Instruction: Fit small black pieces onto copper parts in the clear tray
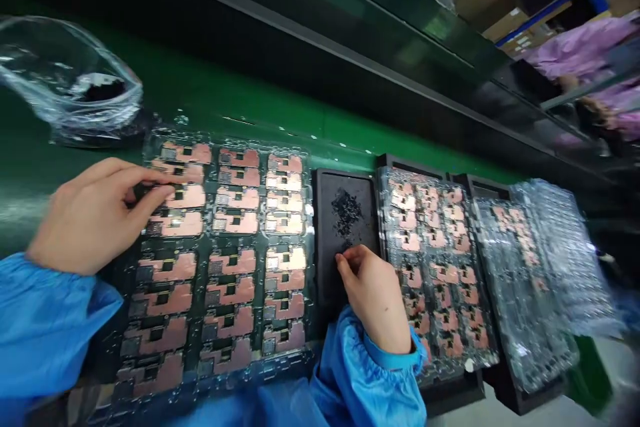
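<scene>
Fingertips of the right hand point(375, 290) meet near small black pieces point(346, 212) in a black tray point(327, 273); the left hand point(95, 213) pinches over a circuit board point(190, 196) in a clear tray point(309, 240). Whether either grasps anything, I cannot tell.

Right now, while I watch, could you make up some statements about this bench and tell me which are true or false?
1. The right hand is at the black tray. True.
2. The left hand is inside the plastic bag. False: it is at the leftmost clear tray of copper-coloured boards; the bag lies beyond it.
3. Small dark pieces lie in the black tray. True.
4. The person's sleeves are pink. False: both sleeves are blue.
</scene>
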Demonstrator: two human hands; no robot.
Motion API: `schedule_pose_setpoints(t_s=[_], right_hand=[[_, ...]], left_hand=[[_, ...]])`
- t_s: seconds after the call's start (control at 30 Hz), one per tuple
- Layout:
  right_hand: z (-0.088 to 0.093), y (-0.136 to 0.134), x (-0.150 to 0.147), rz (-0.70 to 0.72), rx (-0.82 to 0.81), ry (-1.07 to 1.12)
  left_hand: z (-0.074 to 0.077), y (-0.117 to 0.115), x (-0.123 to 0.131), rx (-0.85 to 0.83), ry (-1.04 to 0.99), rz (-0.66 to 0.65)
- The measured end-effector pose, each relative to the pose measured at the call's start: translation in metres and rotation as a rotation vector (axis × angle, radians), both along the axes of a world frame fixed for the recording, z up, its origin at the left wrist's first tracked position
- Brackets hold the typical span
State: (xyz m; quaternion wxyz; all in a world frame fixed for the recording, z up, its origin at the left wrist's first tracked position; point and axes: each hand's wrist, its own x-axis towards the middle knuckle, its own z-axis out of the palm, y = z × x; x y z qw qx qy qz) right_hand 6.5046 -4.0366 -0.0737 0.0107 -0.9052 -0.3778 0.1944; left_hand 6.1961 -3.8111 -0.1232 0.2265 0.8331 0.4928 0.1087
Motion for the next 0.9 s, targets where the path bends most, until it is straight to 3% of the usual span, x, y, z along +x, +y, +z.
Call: schedule_pose_setpoints(t_s=[0.1, 0.2, 0.3, 0.4, 0.53, 0.67, 0.9], right_hand=[[-0.012, -0.004, 0.004, 0.073, 0.036, -0.068], [-0.014, -0.003, 0.004, 0.175, 0.196, -0.08], [0.006, 0.0, -0.007, 0.306, 0.373, 0.04], [0.035, 0.008, -0.027, 0.464, 0.452, 0.182], [0.056, 0.027, -0.048, 0.64, 0.517, 0.328], [0.052, 0.048, -0.053, 0.73, 0.539, 0.432], [0.028, 0.063, -0.05, 0.727, 0.501, 0.664]], left_hand=[[0.023, -0.002, 0.012, 0.108, 0.0, -0.006], [0.029, -0.004, 0.011, 0.134, -0.109, -0.03], [0.033, -0.01, 0.004, 0.052, -0.113, -0.162], [0.034, -0.018, -0.001, 0.031, 0.074, -0.291], [0.032, -0.02, -0.005, 0.017, 0.235, -0.326], [0.032, -0.017, -0.003, -0.001, 0.169, -0.323], [0.045, -0.015, -0.006, -0.091, -0.089, -0.311]])
